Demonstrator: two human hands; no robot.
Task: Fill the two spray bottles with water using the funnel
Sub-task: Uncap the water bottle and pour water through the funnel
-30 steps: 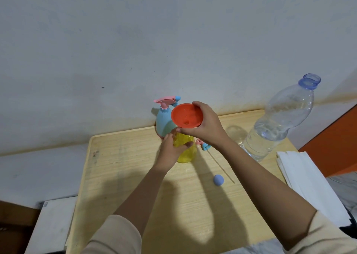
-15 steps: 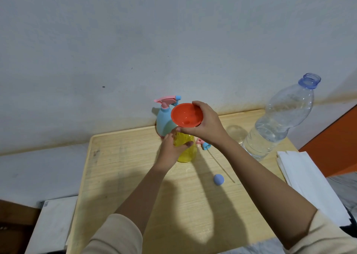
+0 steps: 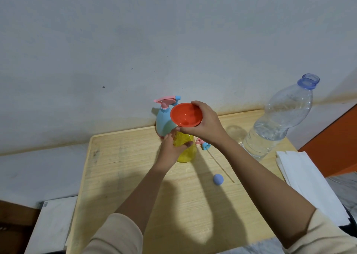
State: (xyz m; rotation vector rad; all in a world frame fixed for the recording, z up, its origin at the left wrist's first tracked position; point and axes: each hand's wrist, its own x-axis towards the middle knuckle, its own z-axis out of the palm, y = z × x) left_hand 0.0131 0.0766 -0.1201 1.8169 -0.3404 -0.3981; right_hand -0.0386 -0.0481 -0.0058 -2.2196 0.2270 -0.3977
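A yellow spray bottle [image 3: 186,153] without its head stands at the middle back of the wooden table [image 3: 119,176]. My left hand [image 3: 172,147] grips its body. My right hand [image 3: 206,126] holds an orange funnel [image 3: 186,115] right over the yellow bottle's neck; the spout is hidden. Behind stands a blue spray bottle [image 3: 163,122] with its pink trigger head on. A large clear water bottle [image 3: 278,122], uncapped and partly full, stands at the right.
A detached sprayer head with its long dip tube [image 3: 216,159] lies right of the yellow bottle. A round blue cap [image 3: 218,179] lies nearby. White folded paper [image 3: 303,178] sits at the table's right edge. The wall is close behind.
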